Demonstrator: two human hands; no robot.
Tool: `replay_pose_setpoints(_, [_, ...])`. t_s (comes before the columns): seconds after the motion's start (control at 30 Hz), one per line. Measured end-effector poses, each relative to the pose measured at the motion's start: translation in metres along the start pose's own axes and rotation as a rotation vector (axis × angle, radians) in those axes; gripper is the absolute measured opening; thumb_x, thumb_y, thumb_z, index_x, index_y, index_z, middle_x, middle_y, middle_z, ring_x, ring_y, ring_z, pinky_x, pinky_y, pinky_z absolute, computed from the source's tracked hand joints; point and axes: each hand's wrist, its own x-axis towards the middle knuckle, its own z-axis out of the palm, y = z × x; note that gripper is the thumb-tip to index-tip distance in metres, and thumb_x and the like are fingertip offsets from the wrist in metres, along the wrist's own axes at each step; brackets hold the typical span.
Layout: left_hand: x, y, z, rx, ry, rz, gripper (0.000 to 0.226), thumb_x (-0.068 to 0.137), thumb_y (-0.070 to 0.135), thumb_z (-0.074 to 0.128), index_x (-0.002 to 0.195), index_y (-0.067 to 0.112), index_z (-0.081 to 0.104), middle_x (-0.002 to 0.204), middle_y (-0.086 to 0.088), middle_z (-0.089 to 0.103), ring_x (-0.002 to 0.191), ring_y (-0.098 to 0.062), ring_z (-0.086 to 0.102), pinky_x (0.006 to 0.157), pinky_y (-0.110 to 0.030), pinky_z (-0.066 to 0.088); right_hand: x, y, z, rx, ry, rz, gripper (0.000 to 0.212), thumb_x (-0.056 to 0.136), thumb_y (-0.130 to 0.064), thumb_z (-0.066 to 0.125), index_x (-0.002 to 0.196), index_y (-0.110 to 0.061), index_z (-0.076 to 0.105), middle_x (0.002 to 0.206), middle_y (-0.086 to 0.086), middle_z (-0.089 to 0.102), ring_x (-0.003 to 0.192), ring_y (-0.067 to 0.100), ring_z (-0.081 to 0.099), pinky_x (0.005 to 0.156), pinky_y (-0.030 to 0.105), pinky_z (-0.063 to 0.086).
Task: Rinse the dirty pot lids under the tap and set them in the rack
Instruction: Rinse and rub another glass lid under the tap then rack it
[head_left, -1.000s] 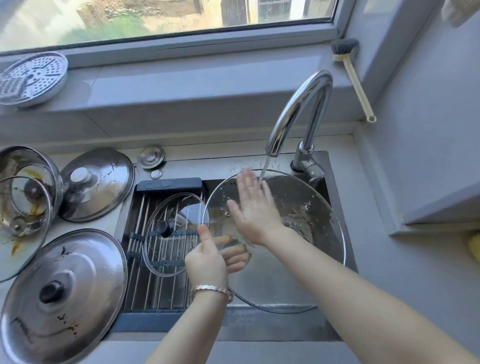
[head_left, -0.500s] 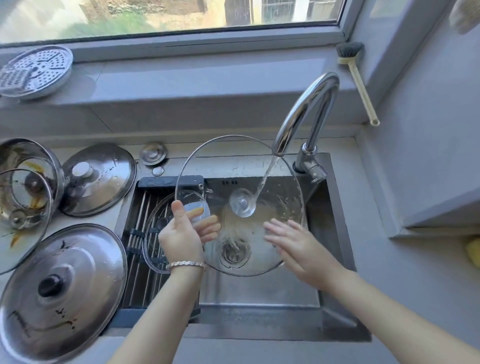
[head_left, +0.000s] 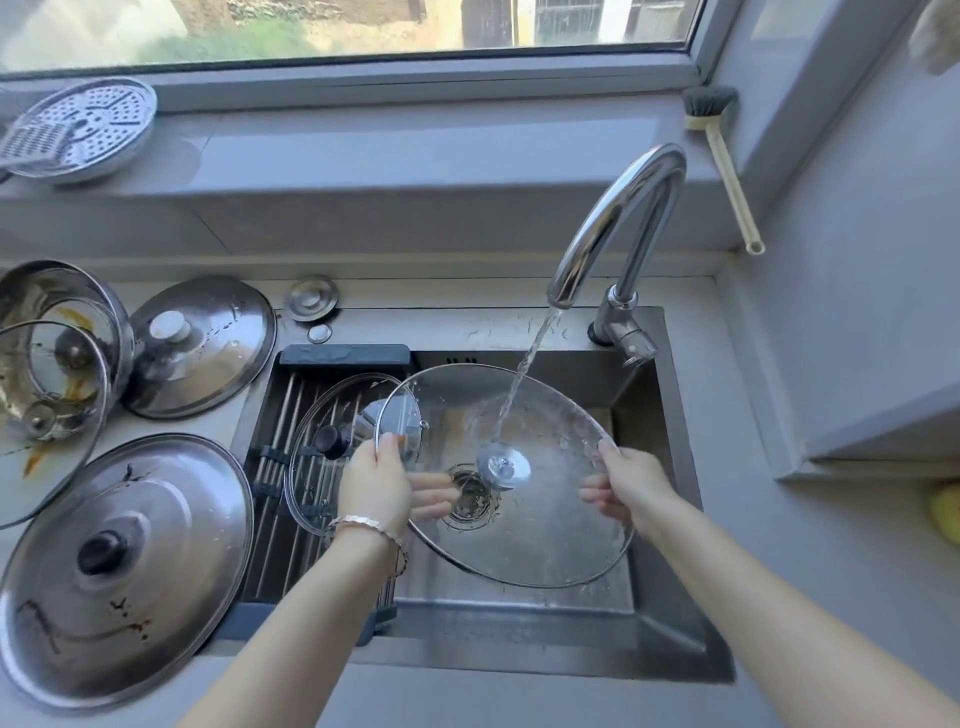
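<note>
Both hands are on the big glass lid (head_left: 524, 540), one each side. My left hand (head_left: 375, 486) is clamped on the left rim & my right hand (head_left: 636, 491) on the right rim, w/ thumbs on top and fingers underneath, visible thru the glass. I use a two-sided grip b/c the lid is wide, wet & prob. slippery, and holding it by the edge keeps my palms off the face being rinsed.

The lid hangs over the sink (head_left: 519, 656), near flat or a bit tilted; can't tell which face is up. The stream from the tap (head_left: 623, 218) lands near the knob, so water spreads outward & runs off into the basin, not onto the table (head_left: 737, 415).

The rack (head_left: 272, 519) sits across the left part of the sink, just beside my left hand, so drips go down the drain. A small glass lid (head_left: 319, 488) lies in it already, so I'd guess this one goes next to it after the rinse, a short move left. The stained steel lids (head_left: 119, 566) wait on the table left of the rack, within reach.
</note>
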Motion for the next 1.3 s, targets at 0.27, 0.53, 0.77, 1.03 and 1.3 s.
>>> replay_pose_setpoints(0.27, [-0.005, -0.052, 0.028, -0.429, -0.251, -0.695, 0.032, 0.097, 0.038, 0.033, 0.086, 0.011, 0.045, 0.093, -0.022, 0.06, 0.077, -0.031, 0.06, 0.074, -0.044, 0.047, -0.017, -0.07, -0.029, -0.472, 0.122, -0.673, 0.022, 0.092, -0.035, 0.047, 0.081, -0.017, 0.054, 0.049, 0.004, 0.061, 0.039, 0.019, 0.062, 0.044, 0.026, 0.043])
replay_pose_setpoints(0.53, [0.005, -0.037, 0.021, -0.639, -0.169, -0.382, 0.031, 0.095, 0.04, 0.039, 0.08, 0.016, 0.053, 0.074, -0.006, 0.068, 0.073, -0.023, 0.063, 0.069, -0.036, 0.051, -0.011, -0.047, -0.031, 0.017, 0.04, -0.759, 0.012, 0.094, -0.028, 0.051, 0.086, -0.021, 0.058, 0.049, 0.003, 0.059, 0.04, 0.02, 0.061, 0.04, 0.021, 0.049])
replay_pose_setpoints(0.77, [0.003, 0.002, -0.021, -0.159, -0.207, 0.066, 0.017, 0.093, 0.007, 0.047, 0.077, 0.007, 0.049, 0.083, -0.013, 0.069, 0.063, -0.019, 0.071, 0.052, -0.034, 0.057, 0.012, 0.026, 0.005, 0.13, 0.048, -0.32, 0.024, 0.099, -0.026, 0.038, 0.102, -0.007, 0.052, 0.059, 0.01, 0.059, 0.039, 0.011, 0.06, 0.038, 0.018, 0.047])
replay_pose_setpoints(1.03, [-0.017, 0.011, -0.011, -0.015, -0.164, -0.068, 0.022, 0.087, -0.006, 0.046, 0.069, 0.006, 0.043, 0.072, -0.027, 0.064, 0.048, -0.027, 0.067, 0.038, -0.03, 0.053, -0.014, 0.021, 0.004, -0.99, -0.145, -0.228, 0.043, 0.093, -0.035, 0.046, 0.122, -0.004, 0.049, 0.117, 0.017, 0.055, 0.104, 0.028, 0.056, 0.085, 0.03, 0.042])
replay_pose_setpoints(1.3, [-0.037, 0.021, 0.032, -0.062, -0.194, -0.085, 0.02, 0.08, -0.009, 0.047, 0.071, 0.008, 0.041, 0.077, -0.029, 0.056, 0.039, -0.023, 0.063, 0.037, -0.028, 0.052, -0.08, -0.002, 0.01, -1.27, -0.451, -0.885, 0.058, 0.088, -0.043, 0.051, 0.141, -0.028, 0.032, 0.13, -0.001, 0.054, 0.117, 0.017, 0.051, 0.091, 0.026, 0.041])
